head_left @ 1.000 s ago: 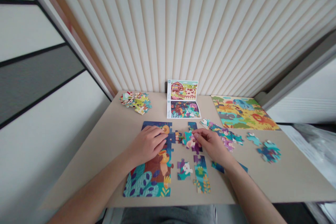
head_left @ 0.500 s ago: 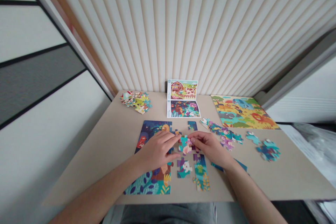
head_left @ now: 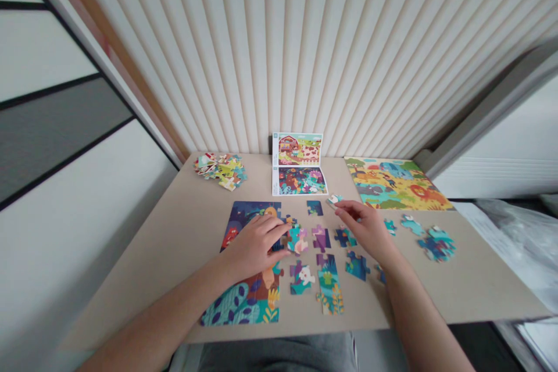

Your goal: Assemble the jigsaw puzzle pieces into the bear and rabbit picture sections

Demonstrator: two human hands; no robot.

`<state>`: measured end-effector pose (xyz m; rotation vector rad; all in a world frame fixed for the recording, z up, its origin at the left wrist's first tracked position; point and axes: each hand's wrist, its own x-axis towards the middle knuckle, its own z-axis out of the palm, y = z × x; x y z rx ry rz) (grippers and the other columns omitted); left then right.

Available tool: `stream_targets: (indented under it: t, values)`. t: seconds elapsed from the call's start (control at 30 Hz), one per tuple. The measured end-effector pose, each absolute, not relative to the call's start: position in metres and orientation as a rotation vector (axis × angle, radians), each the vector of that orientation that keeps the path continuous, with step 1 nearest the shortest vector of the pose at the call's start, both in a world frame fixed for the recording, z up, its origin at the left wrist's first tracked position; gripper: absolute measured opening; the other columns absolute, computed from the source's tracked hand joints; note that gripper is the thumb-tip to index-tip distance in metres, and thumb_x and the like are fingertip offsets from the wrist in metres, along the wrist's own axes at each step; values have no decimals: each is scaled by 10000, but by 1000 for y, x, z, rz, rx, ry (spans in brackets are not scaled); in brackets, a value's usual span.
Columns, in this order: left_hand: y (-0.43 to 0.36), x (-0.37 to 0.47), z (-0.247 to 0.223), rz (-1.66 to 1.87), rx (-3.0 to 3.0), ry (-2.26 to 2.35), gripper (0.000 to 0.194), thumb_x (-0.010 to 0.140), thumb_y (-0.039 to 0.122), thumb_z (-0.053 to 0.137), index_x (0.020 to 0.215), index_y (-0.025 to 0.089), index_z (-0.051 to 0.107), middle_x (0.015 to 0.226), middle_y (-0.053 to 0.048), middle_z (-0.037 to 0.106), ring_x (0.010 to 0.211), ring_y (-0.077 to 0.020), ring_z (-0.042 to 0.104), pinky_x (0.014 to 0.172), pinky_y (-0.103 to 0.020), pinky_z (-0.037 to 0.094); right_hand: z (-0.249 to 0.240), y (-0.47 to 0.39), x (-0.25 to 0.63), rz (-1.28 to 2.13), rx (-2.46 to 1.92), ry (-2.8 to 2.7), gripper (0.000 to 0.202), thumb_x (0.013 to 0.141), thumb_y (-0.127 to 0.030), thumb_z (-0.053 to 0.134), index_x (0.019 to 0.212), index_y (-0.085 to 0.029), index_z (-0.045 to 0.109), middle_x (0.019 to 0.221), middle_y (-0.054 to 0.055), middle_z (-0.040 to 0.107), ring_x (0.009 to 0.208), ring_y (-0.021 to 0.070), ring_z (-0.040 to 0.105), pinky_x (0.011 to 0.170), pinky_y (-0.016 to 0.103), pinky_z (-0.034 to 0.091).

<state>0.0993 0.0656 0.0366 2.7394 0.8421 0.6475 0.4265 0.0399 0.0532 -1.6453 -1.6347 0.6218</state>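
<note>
My left hand (head_left: 259,241) lies over the right edge of the joined puzzle section (head_left: 244,305), fingers stretched and thumb apart. Its index fingertip touches a teal and pink puzzle piece (head_left: 297,239) at that edge. Farther right, my right hand (head_left: 364,229) has its thumb and index finger closed at a white and teal puzzle piece (head_left: 334,199). This hand covers other pieces beneath it. Between my hands lie a purple piece (head_left: 321,238) and a piece with a white animal (head_left: 301,277). Nearer me is a joined strip with a green frog (head_left: 330,285).
A picture leaflet (head_left: 299,180) stands open at the back. Left of it is a heap of puzzle pieces (head_left: 221,170). A yellow animal puzzle (head_left: 399,183) lies at the back right, with a round pile of blue pieces (head_left: 437,243) before it. Loose blue pieces (head_left: 357,265) lie below my right hand.
My right hand has let go of the teal and pink piece and moved up and right to the white and teal piece. The teal and pink piece sits slightly farther left, by my left fingers.
</note>
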Motion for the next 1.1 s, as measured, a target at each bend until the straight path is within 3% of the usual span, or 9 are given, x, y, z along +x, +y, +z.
stream_targets:
  t: [0.13, 0.23, 0.33, 0.63, 1.1]
  values:
    - [66, 110, 36, 632, 2720, 882, 521, 906, 428, 832, 1346, 210, 657, 1220, -97, 683, 1181, -284, 639, 1046, -480, 537, 51, 34, 440, 647, -1525, -1966, 283, 998, -490, 687, 1081, -250, 813, 1020, 71, 795, 918, 244, 711, 824, 368, 566]
    - [67, 119, 37, 611, 2711, 899, 516, 893, 421, 845, 1334, 223, 666, 1250, -95, 659, 1201, -286, 613, 1051, -482, 527, 47, 28, 436, 616, -1396, -2162, 217, 1000, -403, 719, 1146, -270, 809, 1168, 93, 779, 1131, 275, 694, 1030, 440, 547]
    - [68, 123, 38, 585, 2709, 908, 505, 887, 431, 849, 1315, 226, 679, 1247, -92, 649, 1190, -290, 603, 1048, -488, 520, 42, 26, 431, 590, -1342, -2256, 234, 991, -359, 748, 1201, -268, 796, 1254, 104, 749, 1206, 279, 675, 1101, 467, 523]
    - [69, 122, 40, 528, 2711, 927, 495, 898, 409, 838, 1330, 225, 680, 1263, -93, 632, 1213, -302, 577, 1058, -503, 500, 29, 27, 435, 516, -1306, -2322, 328, 944, -345, 816, 1262, -282, 768, 1330, 96, 724, 1264, 283, 661, 1129, 485, 512]
    - [64, 118, 42, 491, 2718, 906, 495, 907, 415, 826, 1341, 227, 679, 1278, -100, 624, 1231, -306, 566, 1089, -516, 482, 40, 26, 431, 462, -1377, -2301, 361, 995, -289, 734, 1355, -302, 721, 1345, 85, 738, 1270, 289, 659, 1115, 505, 510]
